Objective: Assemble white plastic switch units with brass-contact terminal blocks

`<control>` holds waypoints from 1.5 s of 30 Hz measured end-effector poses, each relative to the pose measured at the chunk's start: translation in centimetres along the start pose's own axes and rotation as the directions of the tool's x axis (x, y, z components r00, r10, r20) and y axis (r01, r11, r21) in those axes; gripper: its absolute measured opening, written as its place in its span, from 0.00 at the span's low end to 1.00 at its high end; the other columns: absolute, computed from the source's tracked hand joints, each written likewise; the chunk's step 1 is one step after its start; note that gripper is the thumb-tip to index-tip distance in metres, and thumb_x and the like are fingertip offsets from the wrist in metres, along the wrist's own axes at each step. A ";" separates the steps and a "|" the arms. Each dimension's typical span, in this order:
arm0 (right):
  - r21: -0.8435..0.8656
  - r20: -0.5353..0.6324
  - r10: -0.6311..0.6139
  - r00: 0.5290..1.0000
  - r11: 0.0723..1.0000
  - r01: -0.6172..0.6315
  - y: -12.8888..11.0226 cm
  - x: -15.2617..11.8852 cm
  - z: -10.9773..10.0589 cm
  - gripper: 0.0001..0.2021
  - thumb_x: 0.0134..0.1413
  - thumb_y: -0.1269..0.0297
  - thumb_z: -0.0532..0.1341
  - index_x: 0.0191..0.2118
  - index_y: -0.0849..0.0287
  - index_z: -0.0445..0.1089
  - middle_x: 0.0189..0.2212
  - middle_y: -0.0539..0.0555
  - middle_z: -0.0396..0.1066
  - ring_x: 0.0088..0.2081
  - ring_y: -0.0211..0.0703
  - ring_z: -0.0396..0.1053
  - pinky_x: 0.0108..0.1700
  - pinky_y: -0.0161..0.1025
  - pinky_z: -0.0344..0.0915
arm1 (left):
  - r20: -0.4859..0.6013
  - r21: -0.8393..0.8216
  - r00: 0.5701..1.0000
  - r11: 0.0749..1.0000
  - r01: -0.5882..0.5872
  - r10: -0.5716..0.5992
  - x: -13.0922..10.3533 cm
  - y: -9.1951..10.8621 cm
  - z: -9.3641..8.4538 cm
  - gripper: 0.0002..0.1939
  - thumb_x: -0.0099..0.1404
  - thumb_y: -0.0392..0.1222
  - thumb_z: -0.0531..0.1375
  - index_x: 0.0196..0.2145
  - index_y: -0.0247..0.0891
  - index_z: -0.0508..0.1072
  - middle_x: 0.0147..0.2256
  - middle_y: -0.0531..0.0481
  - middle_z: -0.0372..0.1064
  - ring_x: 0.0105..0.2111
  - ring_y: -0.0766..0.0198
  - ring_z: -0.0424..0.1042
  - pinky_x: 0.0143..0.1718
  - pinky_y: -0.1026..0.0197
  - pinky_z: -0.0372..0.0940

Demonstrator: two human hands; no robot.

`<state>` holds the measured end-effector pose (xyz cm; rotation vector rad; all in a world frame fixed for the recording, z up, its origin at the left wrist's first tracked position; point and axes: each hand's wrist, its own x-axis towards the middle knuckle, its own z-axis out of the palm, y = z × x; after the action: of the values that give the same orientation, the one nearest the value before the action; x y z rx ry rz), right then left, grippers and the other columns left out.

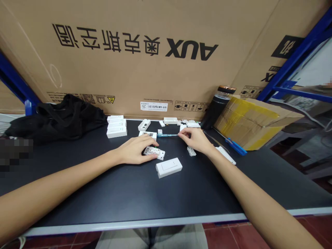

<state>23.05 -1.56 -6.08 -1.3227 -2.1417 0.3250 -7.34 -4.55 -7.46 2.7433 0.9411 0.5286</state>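
My left hand [137,149] is closed around a white plastic part [158,153] on the black table, thumb on its near side and fingers over its far side. My right hand [193,138] pinches the thin tip of a blue screwdriver [166,135], whose handle points left. A white rectangular casing [169,167] rests in front of both hands. A small clear piece [191,151] lies just below my right hand. Behind my left hand is an open white housing [148,135], partly hidden by the fingers.
White boxes [116,127] stand in a row at the back left, beside a black cloth bag [70,117]. A dark bottle [216,107] leans near a taped carton [249,121] at the right. More white parts [170,120] lie along the back. A blue cutter [236,146] lies right.
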 end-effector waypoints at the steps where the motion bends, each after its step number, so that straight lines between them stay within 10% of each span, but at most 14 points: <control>1: -0.020 -0.003 -0.008 1.000 1.000 0.008 -0.1 0.0 0.1 0.10 0.58 0.62 0.61 0.35 0.59 0.79 0.27 0.53 0.78 0.28 0.42 0.71 0.33 0.38 0.65 | 0.000 -0.020 1.000 1.000 -0.019 0.019 0.0 -0.1 0.1 0.22 0.71 0.58 0.59 0.54 0.42 0.71 0.53 0.45 0.73 0.54 0.53 0.72 0.56 0.51 0.67; 19: -0.161 0.153 -0.217 0.964 0.957 0.241 -2.0 -0.6 -0.1 0.10 0.62 0.71 0.59 0.42 0.60 0.79 0.39 0.58 0.78 0.42 0.49 0.73 0.48 0.45 0.65 | 0.026 -0.261 0.977 0.945 -0.198 0.212 0.1 -0.1 -0.8 0.12 0.70 0.48 0.62 0.47 0.40 0.75 0.50 0.43 0.75 0.50 0.57 0.75 0.55 0.54 0.67; 40: 0.155 0.468 -0.535 0.703 0.833 0.531 -5.8 1.4 2.2 0.11 0.60 0.76 0.62 0.45 0.60 0.78 0.43 0.57 0.77 0.46 0.45 0.74 0.51 0.40 0.68 | 0.062 -0.423 0.954 0.873 -0.241 0.293 0.4 -1.7 -1.5 0.10 0.58 0.38 0.63 0.36 0.38 0.66 0.45 0.44 0.65 0.44 0.57 0.67 0.48 0.52 0.66; 45: 0.214 0.495 -0.582 0.645 0.801 0.559 -6.7 2.1 2.3 0.15 0.58 0.81 0.59 0.47 0.59 0.77 0.45 0.56 0.79 0.45 0.44 0.76 0.49 0.38 0.69 | -0.114 -0.373 0.949 0.873 -0.315 0.294 -0.1 -0.5 -1.7 0.11 0.62 0.43 0.62 0.39 0.39 0.63 0.40 0.46 0.63 0.40 0.58 0.64 0.43 0.55 0.65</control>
<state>16.06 -2.65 -3.86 -0.4663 -2.8733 0.5157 -8.35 -4.10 -6.08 2.5243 0.3525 0.7532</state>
